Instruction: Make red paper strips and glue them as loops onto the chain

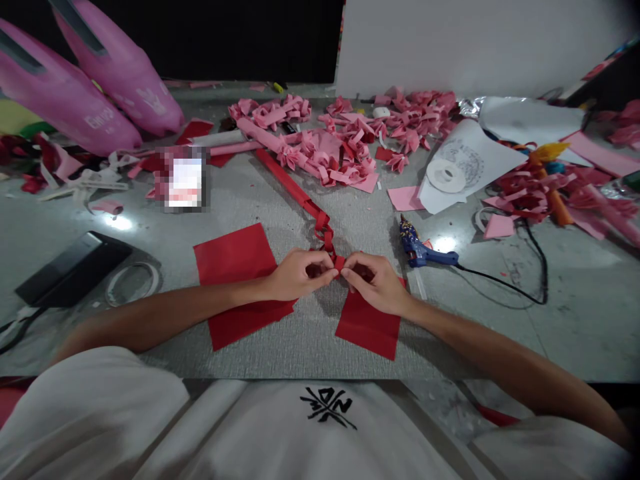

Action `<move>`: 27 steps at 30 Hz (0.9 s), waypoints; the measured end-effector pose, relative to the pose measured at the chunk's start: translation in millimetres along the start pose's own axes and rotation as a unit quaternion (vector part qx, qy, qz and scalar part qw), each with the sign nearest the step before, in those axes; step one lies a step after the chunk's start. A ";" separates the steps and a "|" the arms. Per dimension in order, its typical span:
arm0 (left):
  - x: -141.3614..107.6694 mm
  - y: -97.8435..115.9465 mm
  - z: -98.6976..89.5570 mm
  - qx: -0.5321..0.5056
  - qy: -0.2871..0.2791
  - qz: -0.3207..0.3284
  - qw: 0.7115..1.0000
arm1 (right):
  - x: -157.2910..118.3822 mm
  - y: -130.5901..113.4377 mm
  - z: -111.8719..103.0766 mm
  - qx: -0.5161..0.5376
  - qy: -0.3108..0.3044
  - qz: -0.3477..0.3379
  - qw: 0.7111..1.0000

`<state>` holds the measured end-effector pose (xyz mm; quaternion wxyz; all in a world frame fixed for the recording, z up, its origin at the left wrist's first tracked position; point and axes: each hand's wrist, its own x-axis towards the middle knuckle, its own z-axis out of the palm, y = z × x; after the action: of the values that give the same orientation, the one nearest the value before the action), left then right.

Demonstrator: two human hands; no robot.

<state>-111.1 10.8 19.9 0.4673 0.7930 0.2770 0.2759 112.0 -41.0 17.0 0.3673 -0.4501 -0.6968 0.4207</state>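
Observation:
My left hand (300, 275) and my right hand (375, 280) meet at the near end of a red paper chain (324, 230). Thumb and fingers of each hand pinch the last red loop from either side. From there the chain runs away from me to a long rolled red paper tube (285, 179). Under my left forearm lie large red paper sheets (240, 253), and a smaller red paper sheet (373, 327) lies below my right hand. A blue glue gun (425, 250) rests on its side to the right of my right hand.
A heap of pink paper pieces (325, 147) spreads across the back. Two pink bottles (120, 73) stand back left, near a blurred-out phone (185, 183). A black box (73, 267) lies left; a white tape roll (446, 175) sits on paper. The glue gun's cord (505, 290) trails right.

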 end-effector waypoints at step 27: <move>0.4 -0.7 -0.8 -0.075 0.026 -0.052 0.995 | -1.3 2.4 -2.5 -0.077 0.045 -0.028 0.996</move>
<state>-111.5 11.8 19.6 0.5317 0.7326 0.3088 0.2919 115.4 -41.0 15.5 0.3745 -0.4756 -0.7221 0.3349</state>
